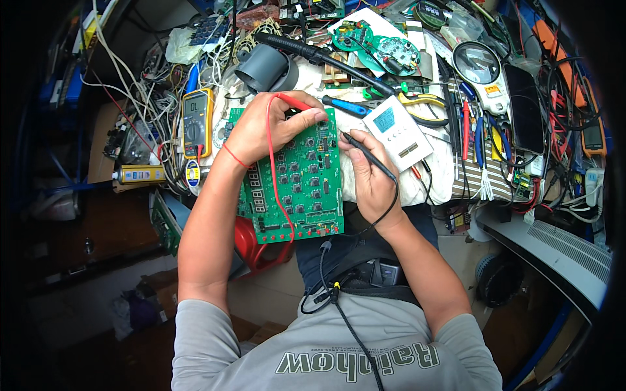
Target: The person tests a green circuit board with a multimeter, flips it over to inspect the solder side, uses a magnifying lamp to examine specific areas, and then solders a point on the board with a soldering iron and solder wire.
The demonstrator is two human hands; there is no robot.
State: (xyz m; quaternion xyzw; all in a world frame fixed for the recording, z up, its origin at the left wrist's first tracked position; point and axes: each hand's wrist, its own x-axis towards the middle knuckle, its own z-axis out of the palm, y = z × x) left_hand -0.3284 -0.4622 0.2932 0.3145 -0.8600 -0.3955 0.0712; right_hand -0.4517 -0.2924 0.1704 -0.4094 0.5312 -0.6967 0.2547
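Note:
A green circuit board [306, 189] lies at the table's front edge, carrying black push buttons and a column of digit displays [259, 195]. My left hand [270, 124] is over its upper part, closed on a red test probe [293, 101] whose lead crosses the board. Where the red tip meets the board is hard to make out. Beside the board's right edge, my right hand [373, 186] pinches a black test probe [368, 155], its tip close to the board's upper right corner. A yellow multimeter [197, 120] with a lit grey screen lies left of the board.
A white box with a small screen [398, 133] lies right of my hands. Behind are yellow-handled pliers [424, 107], a grey cup-shaped part [264, 68], a black tube [313, 55] and round green boards [385, 49]. Tangled wires [140, 98] crowd the left; a magnifier [476, 63] stands right.

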